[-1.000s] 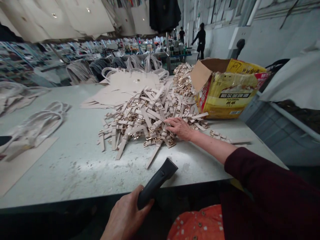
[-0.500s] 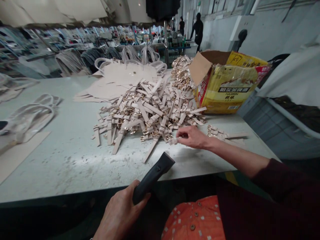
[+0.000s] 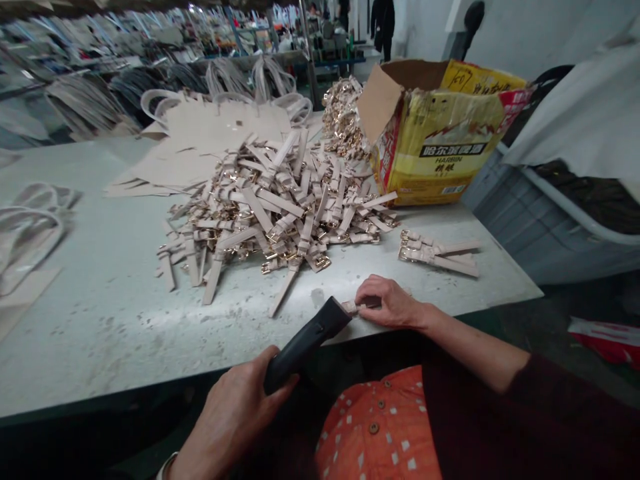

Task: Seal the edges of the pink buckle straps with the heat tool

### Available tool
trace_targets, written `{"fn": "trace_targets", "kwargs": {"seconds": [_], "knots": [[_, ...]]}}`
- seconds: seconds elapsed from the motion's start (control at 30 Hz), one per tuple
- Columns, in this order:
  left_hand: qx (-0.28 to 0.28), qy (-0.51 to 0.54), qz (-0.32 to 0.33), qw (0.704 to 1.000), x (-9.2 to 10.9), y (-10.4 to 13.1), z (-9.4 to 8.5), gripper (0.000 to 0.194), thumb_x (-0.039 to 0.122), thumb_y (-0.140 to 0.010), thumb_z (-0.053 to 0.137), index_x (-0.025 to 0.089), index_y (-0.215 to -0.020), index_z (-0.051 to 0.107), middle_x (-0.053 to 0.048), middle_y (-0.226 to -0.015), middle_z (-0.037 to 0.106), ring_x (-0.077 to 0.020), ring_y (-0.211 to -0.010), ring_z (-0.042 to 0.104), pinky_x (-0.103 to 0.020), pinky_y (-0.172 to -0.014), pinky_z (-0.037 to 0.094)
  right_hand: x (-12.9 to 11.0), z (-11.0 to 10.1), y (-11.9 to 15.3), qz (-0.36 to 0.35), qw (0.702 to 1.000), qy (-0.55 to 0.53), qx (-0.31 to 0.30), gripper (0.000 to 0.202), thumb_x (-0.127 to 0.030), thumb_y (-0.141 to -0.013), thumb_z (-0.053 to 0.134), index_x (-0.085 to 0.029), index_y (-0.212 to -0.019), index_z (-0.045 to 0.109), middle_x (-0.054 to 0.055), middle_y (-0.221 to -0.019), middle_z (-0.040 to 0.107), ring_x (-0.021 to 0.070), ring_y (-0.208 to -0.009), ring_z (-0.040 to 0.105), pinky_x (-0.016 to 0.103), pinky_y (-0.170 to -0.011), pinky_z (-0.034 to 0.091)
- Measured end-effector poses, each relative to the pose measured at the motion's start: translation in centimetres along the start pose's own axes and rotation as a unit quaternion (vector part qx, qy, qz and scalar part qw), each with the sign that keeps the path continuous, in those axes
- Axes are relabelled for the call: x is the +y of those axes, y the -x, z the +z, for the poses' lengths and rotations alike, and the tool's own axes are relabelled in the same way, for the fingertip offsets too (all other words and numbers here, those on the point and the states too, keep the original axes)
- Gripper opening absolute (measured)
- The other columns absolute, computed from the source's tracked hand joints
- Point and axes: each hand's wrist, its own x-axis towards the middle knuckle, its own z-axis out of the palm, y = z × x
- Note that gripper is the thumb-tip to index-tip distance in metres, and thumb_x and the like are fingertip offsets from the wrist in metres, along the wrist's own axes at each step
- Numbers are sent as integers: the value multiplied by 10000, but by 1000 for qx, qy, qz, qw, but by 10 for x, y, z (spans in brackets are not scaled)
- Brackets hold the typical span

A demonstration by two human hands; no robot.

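Note:
My left hand (image 3: pixel 240 403) is wrapped round a black handheld tool (image 3: pixel 306 343) with a small button and a flared flat end; its exact kind I cannot make out. In a pinch, my right hand (image 3: pixel 390 303) holds a beige buckle strap (image 3: pixel 350 307) right at the tool's flat end, above the table's front edge. Whether tool and strap touch I cannot tell. Beyond the hands lies a heap of beige buckle straps (image 3: pixel 260 207) with gold buckles. To the right, several similar straps (image 3: pixel 440 255) lie side by side in a small group.
A yellow cardboard box (image 3: pixel 435 147) stands open at the table's back right, beside another pile of buckled pieces (image 3: pixel 344 117). Flat beige panels with handles (image 3: pixel 215 127) are stacked behind the heap. A grey bin (image 3: pixel 545 213) stands off the table's right edge.
My right hand has drawn a buckle strap away from the heap and brought it towards me to the black tool's end. The view has tilted down and turned slightly right.

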Motion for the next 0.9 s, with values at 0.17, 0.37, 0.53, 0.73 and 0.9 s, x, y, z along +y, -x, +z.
{"fn": "trace_targets", "kwargs": {"seconds": [0.17, 0.37, 0.53, 0.73, 0.9], "knots": [[-11, -47, 13, 999, 6, -11, -13, 269, 440, -794, 458, 246, -940, 576, -24, -778, 682, -188, -745, 641, -237, -612, 361, 6, 2, 2, -7, 1000, -20, 4, 175, -38, -678, 613, -179, -777, 641, 36, -821, 655, 166, -795, 582, 287, -745, 462], [-11, -83, 35, 996, 14, -24, -25, 227, 405, -781, 478, 241, -906, 573, -30, -810, 681, -175, -731, 627, -239, -606, 347, 9, -1, 1, -21, 999, 0, -38, 246, -18, -635, 549, -181, -793, 642, 33, -814, 640, 175, -799, 562, 287, -746, 453], [-21, -74, 37, 996, 12, -27, -23, 212, 396, -780, 474, 239, -878, 576, -28, -804, 677, -181, -743, 628, -245, -612, 356, 5, -6, 5, -22, 998, 27, -51, 330, -18, -591, 482, -177, -837, 633, 42, -802, 604, 185, -791, 537, 292, -728, 439], [-34, -69, 37, 996, 6, -27, -26, 239, 404, -775, 478, 232, -892, 596, -32, -809, 678, -182, -748, 630, -251, -629, 378, 4, -3, 6, -24, 999, 22, -39, 230, -60, -632, 558, -174, -827, 604, 36, -780, 594, 184, -768, 525, 312, -753, 431], [-26, -77, 40, 996, 5, -32, -24, 237, 405, -769, 481, 233, -886, 594, -31, -802, 673, -178, -747, 627, -244, -622, 369, 7, -1, 2, -25, 1000, -1, -18, 117, -84, -717, 632, -174, -788, 609, 44, -813, 597, 179, -812, 530, 294, -750, 436]]}}
